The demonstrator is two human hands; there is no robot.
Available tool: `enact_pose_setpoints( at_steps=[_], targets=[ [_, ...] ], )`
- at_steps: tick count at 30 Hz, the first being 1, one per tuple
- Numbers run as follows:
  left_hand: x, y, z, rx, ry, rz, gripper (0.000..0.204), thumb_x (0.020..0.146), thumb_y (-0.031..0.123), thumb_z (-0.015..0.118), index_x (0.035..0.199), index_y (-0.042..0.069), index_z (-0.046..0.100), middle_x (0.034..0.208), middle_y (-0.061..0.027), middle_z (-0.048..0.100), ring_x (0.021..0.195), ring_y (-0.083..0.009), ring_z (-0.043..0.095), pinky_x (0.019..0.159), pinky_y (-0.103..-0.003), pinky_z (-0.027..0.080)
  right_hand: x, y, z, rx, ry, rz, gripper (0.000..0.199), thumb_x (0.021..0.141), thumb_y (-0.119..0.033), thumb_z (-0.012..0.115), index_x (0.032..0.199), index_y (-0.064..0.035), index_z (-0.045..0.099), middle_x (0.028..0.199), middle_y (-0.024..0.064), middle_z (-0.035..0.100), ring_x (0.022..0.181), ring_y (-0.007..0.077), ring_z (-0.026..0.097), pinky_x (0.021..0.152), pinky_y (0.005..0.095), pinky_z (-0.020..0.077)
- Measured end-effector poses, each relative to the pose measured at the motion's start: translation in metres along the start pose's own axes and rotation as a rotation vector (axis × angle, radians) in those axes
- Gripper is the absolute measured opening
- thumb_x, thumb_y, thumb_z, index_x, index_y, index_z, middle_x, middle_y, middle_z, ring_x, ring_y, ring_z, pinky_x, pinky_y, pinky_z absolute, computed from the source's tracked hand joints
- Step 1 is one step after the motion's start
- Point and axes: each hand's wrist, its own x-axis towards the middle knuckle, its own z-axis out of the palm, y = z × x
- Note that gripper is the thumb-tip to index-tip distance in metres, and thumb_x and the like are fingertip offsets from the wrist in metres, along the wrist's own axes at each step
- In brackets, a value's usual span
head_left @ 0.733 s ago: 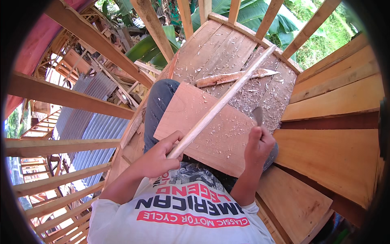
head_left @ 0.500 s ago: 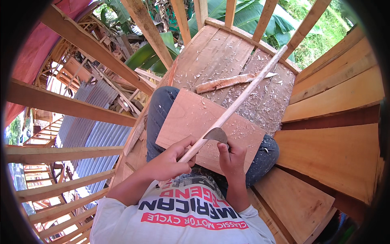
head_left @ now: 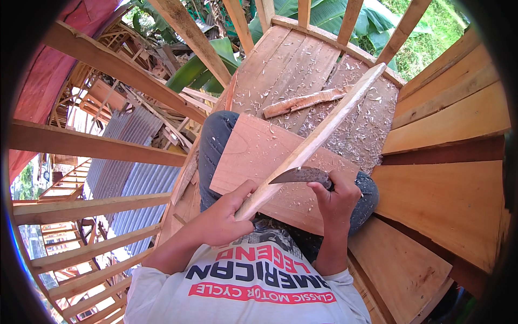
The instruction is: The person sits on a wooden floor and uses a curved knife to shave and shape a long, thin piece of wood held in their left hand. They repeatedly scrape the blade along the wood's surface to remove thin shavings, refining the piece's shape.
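My left hand (head_left: pixel 229 216) is closed around the near end of a long, pale wooden stick (head_left: pixel 318 137), which slants up and away to the right. In my right hand (head_left: pixel 337 198) is a knife (head_left: pixel 303 175) with a dark, curved blade; its handle is mostly hidden by my fingers. The blade's tip lies at the stick, just beyond my left hand. Under both rests a flat wooden board (head_left: pixel 259 146) across my lap, sprinkled with shavings.
A rough strip of wood (head_left: pixel 305 102) lies on the shaving-strewn plank floor (head_left: pixel 286 59) ahead. Upright wooden slats (head_left: pixel 102 143) fence the left and far sides. Wide boards (head_left: pixel 440 208) line the right. Corrugated metal sheets (head_left: pixel 143 186) show below on the left.
The knife has moved right, and more of its blade now shows. The stick has turned in my left hand, showing a broader, flatter face.
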Motion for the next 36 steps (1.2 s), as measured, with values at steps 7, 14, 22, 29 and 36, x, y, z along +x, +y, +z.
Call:
enact_pose_setpoints(
  at_steps=[7, 14, 22, 29, 36],
  targets=[
    [-0.02, -0.031, -0.006, -0.226, -0.235, -0.129, 0.046, 0.065, 0.004, 0.052, 0.11, 0.005, 0.04, 0.074, -0.003, 0.045, 0.056, -0.0092, 0.045, 0.05, -0.023, 0.041, 0.021, 0.064, -0.03, 0.093, 0.285, 0.448, 0.062, 0.092, -0.051, 0.048, 0.059, 0.001, 0.04, 0.049, -0.0001, 0.034, 0.045, 0.0109, 0.028, 0.043, 0.0317, 0.0231],
    [-0.001, -0.043, -0.003, -0.994, -0.362, -0.135, 0.043, 0.067, 0.005, 0.048, 0.108, 0.006, 0.036, 0.072, -0.0009, 0.037, 0.045, -0.006, 0.034, 0.038, -0.02, 0.033, -0.007, -0.005, 0.008, 0.504, -0.1, 0.291, 0.061, 0.091, -0.055, 0.044, 0.061, -0.0027, 0.047, 0.053, -0.0039, 0.038, 0.049, 0.0042, 0.034, 0.044, 0.0249, 0.0227],
    [0.031, -0.031, -0.006, -1.036, -0.557, -0.126, 0.045, 0.071, 0.005, 0.046, 0.114, 0.008, 0.035, 0.079, -0.002, 0.037, 0.049, -0.0062, 0.035, 0.039, -0.02, 0.032, -0.021, -0.031, 0.015, 0.522, -0.269, 0.295, 0.05, 0.085, -0.046, 0.059, 0.07, 0.0014, 0.058, 0.05, 0.0094, 0.039, 0.046, 0.0159, 0.043, 0.045, 0.0325, 0.034],
    [0.046, -0.017, -0.003, -0.51, -0.406, -0.049, 0.037, 0.077, 0.007, 0.044, 0.113, 0.005, 0.036, 0.078, -0.0007, 0.04, 0.054, -0.0052, 0.041, 0.043, -0.02, 0.036, -0.001, -0.002, 0.002, -0.043, -0.2, 0.153, 0.056, 0.078, -0.055, 0.062, 0.064, -0.0019, 0.056, 0.051, 0.0148, 0.046, 0.049, 0.036, 0.049, 0.045, 0.0378, 0.0381],
    [0.034, -0.052, 0.001, -0.416, -0.532, 0.069, 0.033, 0.076, 0.005, 0.046, 0.108, 0.005, 0.037, 0.077, -0.0006, 0.039, 0.054, -0.0058, 0.042, 0.042, -0.021, 0.037, 0.031, 0.066, -0.02, 0.003, 0.112, 0.528, 0.066, 0.089, -0.058, 0.047, 0.061, 0.0013, 0.042, 0.051, 0.0042, 0.031, 0.05, 0.0109, 0.032, 0.046, 0.0331, 0.0257]
  ],
)
